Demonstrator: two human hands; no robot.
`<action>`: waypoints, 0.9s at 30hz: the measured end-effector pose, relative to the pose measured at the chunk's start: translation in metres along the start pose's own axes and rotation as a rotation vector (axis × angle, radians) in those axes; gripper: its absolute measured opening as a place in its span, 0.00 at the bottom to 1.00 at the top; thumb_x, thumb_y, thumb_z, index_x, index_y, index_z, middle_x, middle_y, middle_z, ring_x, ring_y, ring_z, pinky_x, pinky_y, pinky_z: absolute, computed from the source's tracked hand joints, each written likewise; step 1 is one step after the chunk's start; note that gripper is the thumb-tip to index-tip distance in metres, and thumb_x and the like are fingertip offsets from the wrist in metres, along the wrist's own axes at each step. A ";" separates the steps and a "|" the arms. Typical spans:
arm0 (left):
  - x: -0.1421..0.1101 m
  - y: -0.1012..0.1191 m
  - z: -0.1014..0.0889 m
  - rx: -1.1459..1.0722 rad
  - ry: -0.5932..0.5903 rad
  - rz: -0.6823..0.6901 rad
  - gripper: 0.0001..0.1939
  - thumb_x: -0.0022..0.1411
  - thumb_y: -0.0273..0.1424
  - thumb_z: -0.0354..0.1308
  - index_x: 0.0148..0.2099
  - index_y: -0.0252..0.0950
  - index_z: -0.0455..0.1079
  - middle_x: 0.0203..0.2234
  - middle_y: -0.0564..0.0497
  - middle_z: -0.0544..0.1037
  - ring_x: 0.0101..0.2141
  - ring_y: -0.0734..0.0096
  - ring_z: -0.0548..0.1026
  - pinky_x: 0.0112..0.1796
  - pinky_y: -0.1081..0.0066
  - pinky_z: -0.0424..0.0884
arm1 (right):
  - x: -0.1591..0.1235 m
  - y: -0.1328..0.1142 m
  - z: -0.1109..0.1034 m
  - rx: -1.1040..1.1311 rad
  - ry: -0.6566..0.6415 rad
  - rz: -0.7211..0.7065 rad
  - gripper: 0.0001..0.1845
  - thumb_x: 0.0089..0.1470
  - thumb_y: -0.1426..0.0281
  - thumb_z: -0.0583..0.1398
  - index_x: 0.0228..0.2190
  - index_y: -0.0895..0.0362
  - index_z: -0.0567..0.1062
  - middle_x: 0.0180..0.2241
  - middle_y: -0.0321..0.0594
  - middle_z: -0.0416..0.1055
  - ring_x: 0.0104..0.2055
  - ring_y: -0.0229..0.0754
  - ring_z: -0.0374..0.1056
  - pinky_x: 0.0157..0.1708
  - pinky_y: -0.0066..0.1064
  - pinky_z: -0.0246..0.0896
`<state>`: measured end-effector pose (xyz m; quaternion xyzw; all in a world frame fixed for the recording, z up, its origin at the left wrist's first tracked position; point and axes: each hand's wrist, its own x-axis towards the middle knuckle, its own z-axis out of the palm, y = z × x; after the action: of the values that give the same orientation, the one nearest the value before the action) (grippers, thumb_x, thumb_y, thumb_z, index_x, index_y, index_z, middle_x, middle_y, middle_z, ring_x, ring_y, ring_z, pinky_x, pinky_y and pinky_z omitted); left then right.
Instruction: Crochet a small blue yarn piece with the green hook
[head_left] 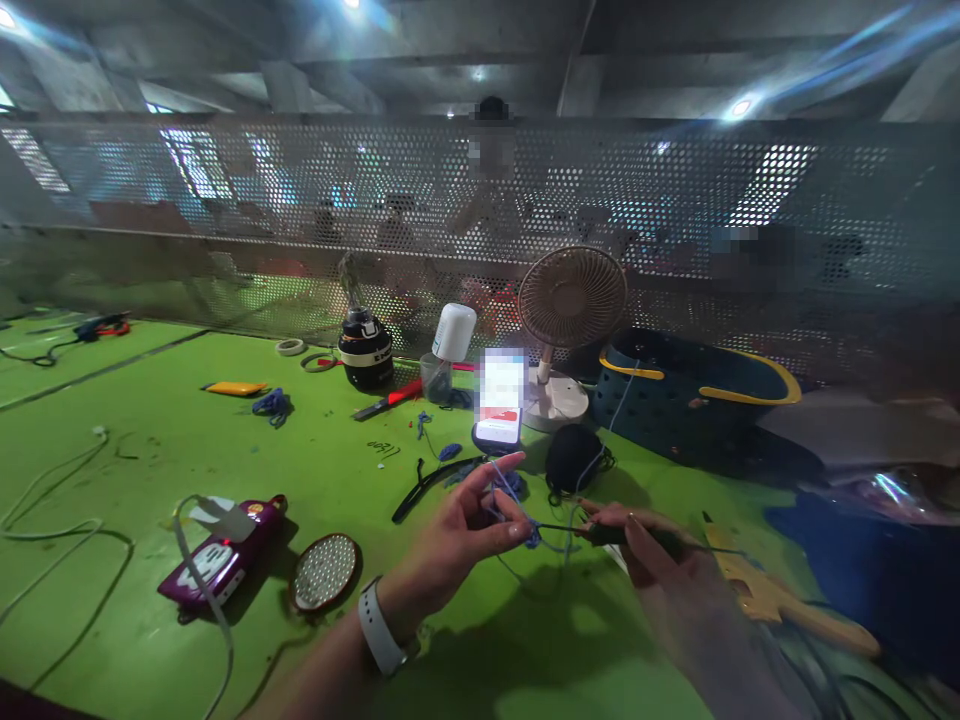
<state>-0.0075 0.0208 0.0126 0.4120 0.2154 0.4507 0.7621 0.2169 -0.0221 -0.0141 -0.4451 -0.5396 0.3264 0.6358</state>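
At the middle of the green table, my left hand [465, 530] is closed on a small blue crochet piece [532, 533], thumb pinching it and index finger raised with yarn over it. My right hand [660, 565] grips the dark handle of a crochet hook [611, 533]. The hook's thin shaft points left and reaches the crochet piece. Pale blue yarn [616, 405] runs from the basket down toward my right hand. Just beyond my hands lies a ball of black yarn [574, 460]. A lit phone [498, 425] stands upright behind my left hand.
A fan [572, 300], a dark basket with yellow handles [667, 400] and a black jar [366, 352] stand along the perforated screen [420, 215]. At left are a purple power strip [240, 545], a round studded disc [325, 572] and a yellow cutter [236, 388]. A yellow tool [787, 605] lies right.
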 end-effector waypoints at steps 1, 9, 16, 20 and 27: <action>0.000 0.000 0.000 0.006 -0.001 0.001 0.34 0.51 0.22 0.71 0.60 0.39 0.68 0.26 0.55 0.76 0.29 0.79 0.72 0.35 0.75 0.65 | 0.000 0.002 -0.001 0.003 0.001 -0.003 0.09 0.56 0.60 0.64 0.33 0.50 0.83 0.37 0.41 0.82 0.46 0.51 0.78 0.46 0.43 0.75; -0.001 0.000 0.001 0.018 -0.008 0.005 0.34 0.52 0.22 0.71 0.60 0.40 0.67 0.26 0.55 0.76 0.29 0.79 0.72 0.35 0.76 0.67 | -0.002 0.005 -0.001 0.000 -0.024 0.002 0.07 0.57 0.63 0.64 0.35 0.49 0.82 0.38 0.41 0.83 0.44 0.50 0.78 0.43 0.40 0.76; -0.001 0.000 0.001 0.031 -0.023 -0.001 0.36 0.51 0.23 0.71 0.61 0.39 0.66 0.27 0.54 0.77 0.30 0.78 0.73 0.35 0.75 0.68 | -0.003 0.004 0.006 0.180 0.052 0.279 0.09 0.50 0.60 0.68 0.30 0.51 0.82 0.37 0.41 0.83 0.41 0.49 0.78 0.39 0.36 0.74; -0.001 -0.003 0.005 0.102 -0.009 0.028 0.37 0.50 0.25 0.72 0.61 0.38 0.65 0.27 0.55 0.76 0.29 0.77 0.73 0.34 0.75 0.68 | -0.005 0.007 0.017 0.291 0.015 0.424 0.13 0.48 0.56 0.69 0.30 0.52 0.82 0.34 0.42 0.83 0.37 0.48 0.78 0.38 0.37 0.73; -0.002 -0.017 0.010 0.232 0.071 0.120 0.36 0.54 0.28 0.70 0.63 0.38 0.62 0.27 0.55 0.74 0.31 0.75 0.72 0.33 0.74 0.67 | -0.015 -0.001 0.026 -0.090 -0.015 -0.034 0.09 0.57 0.58 0.63 0.37 0.46 0.82 0.41 0.39 0.81 0.47 0.50 0.75 0.48 0.43 0.69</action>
<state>0.0070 0.0107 0.0037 0.4931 0.2679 0.4820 0.6729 0.1886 -0.0309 -0.0185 -0.4612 -0.5660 0.2944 0.6166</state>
